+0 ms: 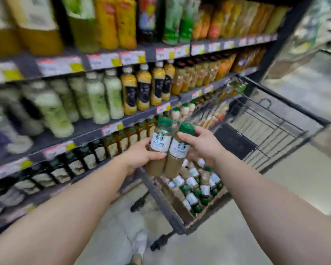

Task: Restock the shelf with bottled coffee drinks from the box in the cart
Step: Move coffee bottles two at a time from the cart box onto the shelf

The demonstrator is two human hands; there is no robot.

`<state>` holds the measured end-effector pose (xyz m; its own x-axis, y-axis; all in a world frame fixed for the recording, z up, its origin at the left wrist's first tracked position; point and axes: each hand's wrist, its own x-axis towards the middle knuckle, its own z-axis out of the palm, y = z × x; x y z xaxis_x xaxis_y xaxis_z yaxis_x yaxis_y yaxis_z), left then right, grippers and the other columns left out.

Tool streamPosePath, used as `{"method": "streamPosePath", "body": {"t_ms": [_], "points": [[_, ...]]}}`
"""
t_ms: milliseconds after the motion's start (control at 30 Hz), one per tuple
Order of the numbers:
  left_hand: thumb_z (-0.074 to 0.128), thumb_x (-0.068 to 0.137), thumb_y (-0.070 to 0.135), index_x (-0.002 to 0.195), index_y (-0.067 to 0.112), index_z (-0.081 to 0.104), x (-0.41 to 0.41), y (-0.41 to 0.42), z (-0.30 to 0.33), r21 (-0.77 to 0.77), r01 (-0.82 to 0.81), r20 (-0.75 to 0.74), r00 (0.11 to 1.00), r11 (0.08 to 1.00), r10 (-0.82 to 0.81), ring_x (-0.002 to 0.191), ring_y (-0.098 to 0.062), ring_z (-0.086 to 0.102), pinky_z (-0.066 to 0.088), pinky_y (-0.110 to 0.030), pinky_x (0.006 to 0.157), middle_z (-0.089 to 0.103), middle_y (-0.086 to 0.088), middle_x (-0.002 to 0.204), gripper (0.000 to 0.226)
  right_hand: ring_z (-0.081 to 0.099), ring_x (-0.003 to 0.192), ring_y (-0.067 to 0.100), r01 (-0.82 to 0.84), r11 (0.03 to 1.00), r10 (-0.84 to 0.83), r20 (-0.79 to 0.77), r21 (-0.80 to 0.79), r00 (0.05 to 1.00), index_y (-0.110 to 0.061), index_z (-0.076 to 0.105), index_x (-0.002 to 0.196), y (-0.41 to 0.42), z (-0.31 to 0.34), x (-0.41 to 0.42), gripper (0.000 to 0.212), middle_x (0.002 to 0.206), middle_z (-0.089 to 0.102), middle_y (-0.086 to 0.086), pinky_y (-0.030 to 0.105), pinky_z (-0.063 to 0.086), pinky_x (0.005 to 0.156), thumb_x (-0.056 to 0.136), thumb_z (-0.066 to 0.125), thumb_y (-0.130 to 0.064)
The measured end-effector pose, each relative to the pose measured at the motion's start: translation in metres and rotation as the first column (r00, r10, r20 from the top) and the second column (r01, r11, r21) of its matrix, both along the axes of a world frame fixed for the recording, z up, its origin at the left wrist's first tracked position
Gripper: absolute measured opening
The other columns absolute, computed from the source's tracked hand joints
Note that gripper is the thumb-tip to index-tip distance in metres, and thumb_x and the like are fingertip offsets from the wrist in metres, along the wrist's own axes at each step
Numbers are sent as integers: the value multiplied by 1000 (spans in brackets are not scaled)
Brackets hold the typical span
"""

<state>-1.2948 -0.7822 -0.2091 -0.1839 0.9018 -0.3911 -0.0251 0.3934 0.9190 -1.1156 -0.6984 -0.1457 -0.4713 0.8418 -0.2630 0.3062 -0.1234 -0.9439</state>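
Note:
My left hand [141,155] grips a coffee bottle [160,144] with a green cap and white label. Beside it, touching, my right hand [203,144] holds a second coffee bottle [178,152] of the same kind. Both bottles hang upright above the near left corner of the cart [161,197]. Below them a cardboard box [180,203] in the cart holds several more such bottles [197,186] lying on their sides. The shelf [96,165] to the left carries a row of dark-capped bottled drinks at hand height.
Higher shelves hold green, yellow and orange bottled drinks behind price tags [111,129]. The black wire cart stretches away to the right, its far basket [271,131] mostly bare. Grey floor [227,241] lies below, with my shoe [139,245] near the cart's wheel.

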Motion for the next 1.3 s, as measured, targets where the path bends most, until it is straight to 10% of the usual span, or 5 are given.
{"method": "streamPosePath", "body": {"t_ms": [100, 400, 700, 1000, 1300], "points": [[94, 40, 48, 127, 25, 56, -25, -80, 15, 50, -110, -17, 994, 993, 111, 111, -16, 64, 50, -42, 100, 67, 5, 122, 97, 69, 93, 18, -142, 989, 142, -5, 46, 990, -24, 67, 95, -60, 20, -32, 12, 99, 72, -3, 48, 56, 82, 84, 72, -27], [76, 78, 3, 118, 16, 58, -96, -310, 72, 155, -476, 9, 877, 866, 481, 104, -18, 65, 53, -33, 89, 69, -4, 115, 46, 69, 76, 9, -453, 887, 460, -90, 88, 883, -20, 67, 96, -238, 70, -164, 15, 91, 73, -5, 41, 58, 74, 84, 72, -27], [86, 67, 21, 117, 22, 61, -232, -563, 104, 242, -695, -70, 684, 677, 726, 108, -17, 66, 52, -40, 96, 70, 0, 117, 56, 68, 68, 7, -688, 703, 711, -137, 181, 690, -20, 68, 92, -460, 101, -345, 10, 83, 71, -6, 28, 55, 51, 85, 71, -26], [88, 64, 27, 110, 22, 64, -375, -772, 170, 331, -742, -218, 541, 583, 812, 111, -20, 65, 51, -38, 97, 72, 1, 112, 52, 72, 78, 18, -740, 630, 775, -239, 236, 585, -18, 69, 91, -662, 147, -512, 13, 89, 75, 0, 36, 57, 62, 83, 73, -27], [82, 72, 23, 120, 24, 62, -493, -783, 239, 523, -659, -245, 491, 541, 836, 107, -16, 67, 53, -44, 95, 71, 3, 114, 51, 72, 81, 10, -595, 644, 759, -304, 481, 576, -25, 67, 92, -677, 219, -626, 11, 89, 74, -7, 37, 61, 66, 83, 72, -30]]}}
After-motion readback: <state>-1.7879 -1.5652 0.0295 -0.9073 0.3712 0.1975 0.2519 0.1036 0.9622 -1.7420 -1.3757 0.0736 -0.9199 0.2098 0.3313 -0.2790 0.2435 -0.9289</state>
